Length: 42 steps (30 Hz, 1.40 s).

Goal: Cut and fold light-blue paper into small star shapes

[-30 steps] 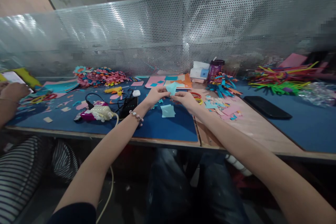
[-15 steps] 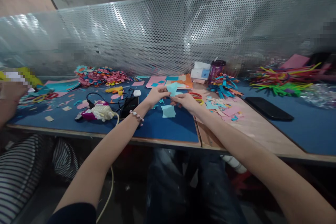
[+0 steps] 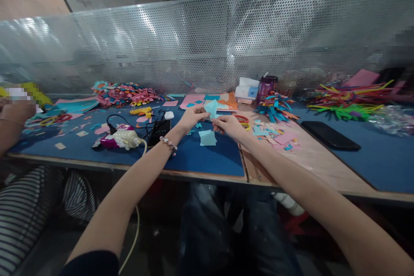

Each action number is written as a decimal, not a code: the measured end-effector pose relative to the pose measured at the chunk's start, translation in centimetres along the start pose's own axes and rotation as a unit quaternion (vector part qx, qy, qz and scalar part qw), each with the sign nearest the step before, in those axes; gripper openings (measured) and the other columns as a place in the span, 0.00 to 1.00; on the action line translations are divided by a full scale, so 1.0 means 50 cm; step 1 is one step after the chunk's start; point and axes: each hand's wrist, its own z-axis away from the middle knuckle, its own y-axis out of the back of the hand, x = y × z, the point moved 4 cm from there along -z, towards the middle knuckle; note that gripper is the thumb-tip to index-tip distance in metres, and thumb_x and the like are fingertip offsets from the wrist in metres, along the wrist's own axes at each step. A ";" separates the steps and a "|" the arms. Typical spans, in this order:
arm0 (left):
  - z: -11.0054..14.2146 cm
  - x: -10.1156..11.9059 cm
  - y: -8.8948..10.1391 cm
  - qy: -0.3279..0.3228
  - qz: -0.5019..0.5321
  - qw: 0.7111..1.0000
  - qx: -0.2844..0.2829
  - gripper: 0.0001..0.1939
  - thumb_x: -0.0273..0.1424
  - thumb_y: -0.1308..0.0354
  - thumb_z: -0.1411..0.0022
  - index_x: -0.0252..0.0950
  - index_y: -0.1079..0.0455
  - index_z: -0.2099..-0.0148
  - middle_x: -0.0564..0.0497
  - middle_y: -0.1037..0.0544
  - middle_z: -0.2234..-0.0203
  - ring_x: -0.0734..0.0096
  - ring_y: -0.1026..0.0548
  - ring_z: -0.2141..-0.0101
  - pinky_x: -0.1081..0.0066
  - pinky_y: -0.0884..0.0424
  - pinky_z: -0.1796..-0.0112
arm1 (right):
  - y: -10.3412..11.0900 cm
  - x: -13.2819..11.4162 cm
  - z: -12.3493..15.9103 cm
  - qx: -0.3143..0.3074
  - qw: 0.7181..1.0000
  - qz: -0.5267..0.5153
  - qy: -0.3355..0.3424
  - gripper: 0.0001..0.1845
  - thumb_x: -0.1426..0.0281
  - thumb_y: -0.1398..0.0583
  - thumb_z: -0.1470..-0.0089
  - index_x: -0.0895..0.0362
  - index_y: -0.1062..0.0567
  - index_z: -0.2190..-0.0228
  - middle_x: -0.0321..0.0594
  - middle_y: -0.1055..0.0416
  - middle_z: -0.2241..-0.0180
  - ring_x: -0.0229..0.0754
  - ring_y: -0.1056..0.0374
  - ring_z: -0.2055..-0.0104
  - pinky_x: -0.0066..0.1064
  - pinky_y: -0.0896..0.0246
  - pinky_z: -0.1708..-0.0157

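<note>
My left hand (image 3: 192,117), with a beaded bracelet at its wrist, pinches a small piece of light blue paper (image 3: 211,107) above the blue mat. From the other side, my right hand (image 3: 227,126) is closed with thumb and fingers at the paper's lower right edge. A second light blue paper piece (image 3: 207,138) lies flat on the mat just below both hands. Between my left forearm and that piece are tiny blue scraps (image 3: 198,125). Sheets of pink and orange paper (image 3: 192,100) lie behind the hands.
Left are a yellow glue gun (image 3: 141,112), a power strip (image 3: 121,138) with cables and a heap of coloured flowers (image 3: 126,94). A phone (image 3: 330,135), paper scraps (image 3: 274,134) and a purple cup (image 3: 268,88) are right. A perforated metal screen (image 3: 207,43) stands behind. Another person's hand (image 3: 14,114) shows far left.
The held light blue paper has tilted and risen slightly between my fingers. Both hands stay in nearly the same place, and the second paper piece has not moved.
</note>
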 end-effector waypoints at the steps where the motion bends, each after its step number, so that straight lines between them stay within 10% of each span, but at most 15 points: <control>1: 0.000 0.000 0.000 -0.004 0.002 1.000 0.001 0.11 0.32 0.38 0.50 0.32 0.29 0.64 0.50 0.27 0.73 0.76 0.31 0.72 0.73 0.36 0.69 | 0.001 -0.001 -0.001 0.000 1.000 0.003 0.004 0.23 0.51 0.41 0.51 0.60 0.28 0.77 0.39 0.28 0.79 0.29 0.43 0.84 0.23 0.48 0.85; 19: 0.002 0.001 -0.008 -0.011 -0.026 0.998 -0.061 0.11 0.33 0.39 0.48 0.30 0.26 0.65 0.48 0.26 0.74 0.75 0.30 0.71 0.73 0.35 0.69 | 0.032 0.001 -0.007 -0.033 0.998 0.002 0.047 0.22 0.52 0.38 0.54 0.59 0.27 0.71 0.40 0.28 0.73 0.37 0.33 0.71 0.27 0.37 0.72; 42: -0.006 -0.011 -0.008 -0.038 -0.117 0.988 -0.089 0.09 0.32 0.40 0.49 0.31 0.27 0.67 0.50 0.25 0.74 0.73 0.29 0.72 0.71 0.35 0.68 | 0.038 0.013 -0.009 0.010 0.999 0.042 0.028 0.22 0.51 0.35 0.60 0.60 0.27 0.78 0.36 0.31 0.79 0.33 0.41 0.78 0.27 0.49 0.77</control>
